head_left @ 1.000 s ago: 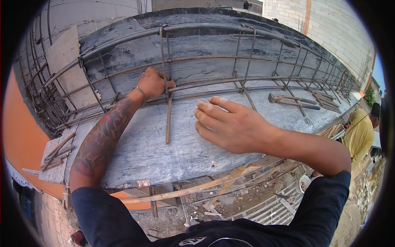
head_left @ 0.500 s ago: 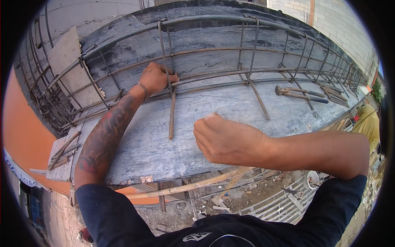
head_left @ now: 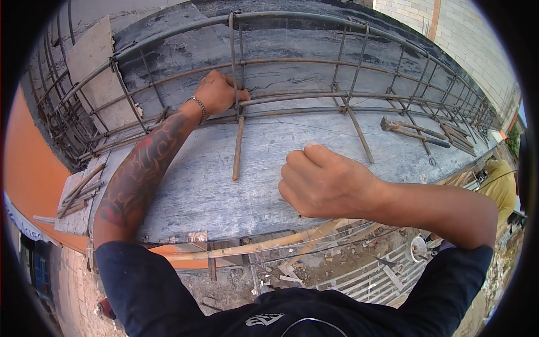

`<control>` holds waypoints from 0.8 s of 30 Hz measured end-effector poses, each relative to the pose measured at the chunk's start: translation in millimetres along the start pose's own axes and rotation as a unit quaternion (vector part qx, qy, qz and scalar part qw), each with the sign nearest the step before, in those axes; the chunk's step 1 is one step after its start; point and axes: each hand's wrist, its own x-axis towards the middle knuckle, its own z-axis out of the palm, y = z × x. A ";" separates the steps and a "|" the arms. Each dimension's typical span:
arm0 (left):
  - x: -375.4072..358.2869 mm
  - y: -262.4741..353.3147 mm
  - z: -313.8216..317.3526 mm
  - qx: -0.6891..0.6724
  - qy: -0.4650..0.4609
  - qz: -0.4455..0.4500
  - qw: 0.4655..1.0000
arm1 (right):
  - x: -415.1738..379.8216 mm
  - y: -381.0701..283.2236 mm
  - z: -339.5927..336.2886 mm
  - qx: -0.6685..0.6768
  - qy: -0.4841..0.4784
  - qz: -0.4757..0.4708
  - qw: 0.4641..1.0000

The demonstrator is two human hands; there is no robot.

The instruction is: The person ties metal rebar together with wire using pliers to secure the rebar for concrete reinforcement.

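Note:
My left hand (head_left: 219,94) is at a junction of the rebar cage (head_left: 292,99), its curled fingers closed around the bars beside an upright stirrup (head_left: 232,45). The stirrup passes in front of part of the fingers. A short rusty bar (head_left: 238,149) sticks out toward me just below that hand. My right hand (head_left: 328,182) is a closed fist above the grey formwork board (head_left: 196,196), apart from the cage. Whatever the fist may hold is hidden. Thin tie wire (head_left: 275,87) lies along the cage right of my left hand.
Pincers (head_left: 412,130) and several short bar pieces (head_left: 457,137) lie on the board at the right. More bar offcuts (head_left: 78,194) lie at the left end. Below the board's edge are a bamboo pole (head_left: 252,247), a white bucket (head_left: 416,247) and rubble. A person in yellow trousers (head_left: 499,182) stands right.
My right fist has shifted slightly right in view. My left hand stays at the same junction, while the whole scene has shifted a little as the camera moved.

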 end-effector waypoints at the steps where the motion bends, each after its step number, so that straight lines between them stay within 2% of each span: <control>1: 0.1 1.0 -0.9 -0.001 -0.001 -0.008 1.000 | 0.4 2.1 0.0 0.013 -0.005 -0.001 1.000; 2: 0.4 1.3 -1.6 0.000 0.006 -0.005 1.000 | 0.2 8.7 3.9 0.006 -0.002 -0.004 1.000; 4: 0.2 -0.1 -1.4 0.005 0.013 0.017 1.000 | -1.0 32.1 21.1 0.050 0.058 0.089 0.993; 6: -0.6 1.3 -2.0 0.003 0.008 0.004 1.000 | -2.0 68.9 42.5 0.052 0.044 0.179 0.981; 7: -0.4 1.7 -2.0 -0.002 -0.003 -0.006 1.000 | -0.5 79.3 49.1 0.050 0.048 0.177 0.982; 9: 2.9 -1.2 -0.6 0.005 0.000 -0.011 1.000 | 3.0 96.7 59.3 0.078 -0.121 0.254 0.956; 10: 1.7 -1.0 -0.6 0.000 0.006 0.002 1.000 | 4.7 103.1 66.0 0.073 -0.116 0.254 0.957; 12: 1.0 -1.3 -0.1 -0.009 0.006 0.003 1.000 | 7.2 110.4 79.4 0.094 -0.218 0.247 0.939; 16: -1.5 3.5 -4.5 -0.008 0.000 0.001 1.000 | 15.7 120.8 88.1 0.082 -0.222 0.283 0.930; 22: 0.2 0.7 -1.4 -0.008 -0.013 0.002 1.000 | 10.0 111.2 109.6 0.079 -0.163 0.345 0.921; 24: 3.0 -2.5 0.4 -0.020 -0.005 -0.001 1.000 | 13.5 116.8 100.8 0.170 -0.258 0.370 0.876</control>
